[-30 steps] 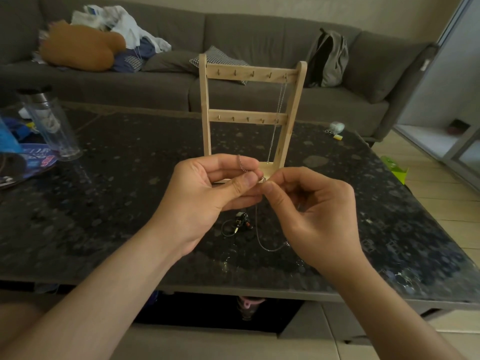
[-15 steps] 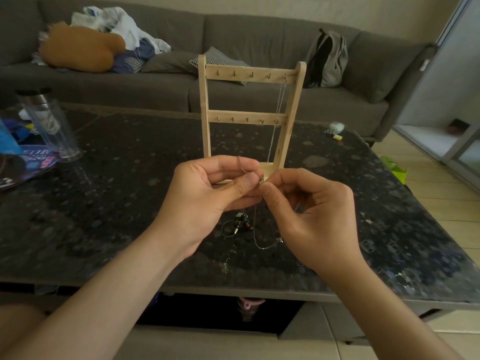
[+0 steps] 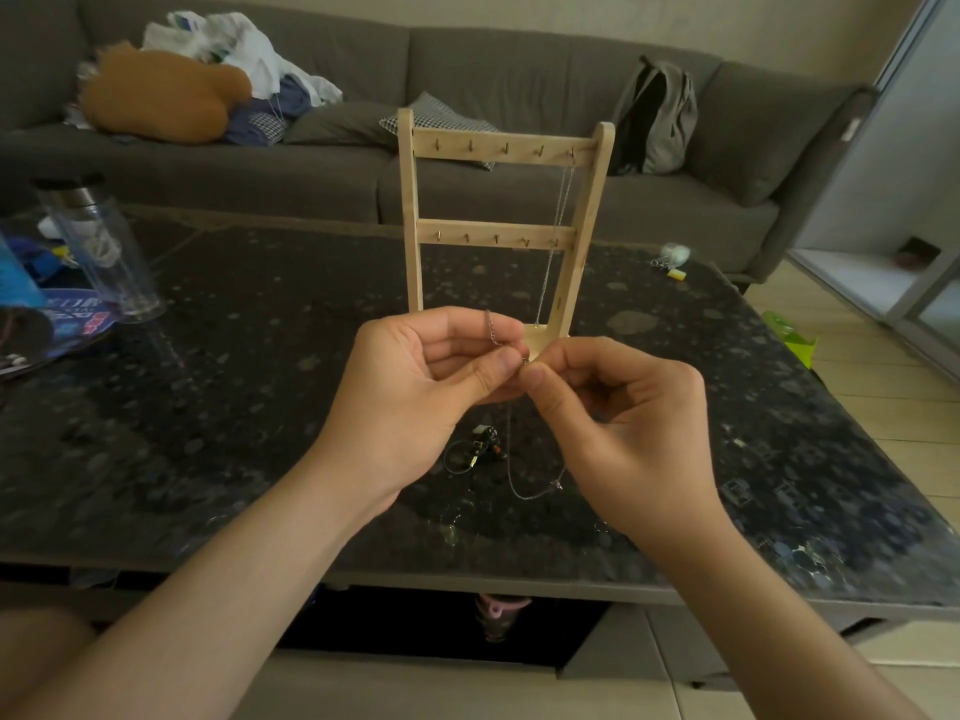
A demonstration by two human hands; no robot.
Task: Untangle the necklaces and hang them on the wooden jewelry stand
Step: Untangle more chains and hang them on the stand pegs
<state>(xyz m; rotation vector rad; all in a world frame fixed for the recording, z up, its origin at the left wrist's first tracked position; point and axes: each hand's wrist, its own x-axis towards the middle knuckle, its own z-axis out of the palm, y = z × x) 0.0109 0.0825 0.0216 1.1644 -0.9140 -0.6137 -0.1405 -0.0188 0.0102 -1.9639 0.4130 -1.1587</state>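
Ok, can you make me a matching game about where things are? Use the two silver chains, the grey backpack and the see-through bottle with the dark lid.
Things:
1. thin silver chain with a dangling loop
2. long straight silver chain
3. grey fabric backpack
4. clear bottle with a dark lid

Places:
A. leaning on the grey sofa
B. standing on the dark speckled table, far left
C. pinched between the left hand and right hand
D. hanging from the wooden jewelry stand, top bar

Pairs: 1-C, 2-D, 3-A, 4-B.
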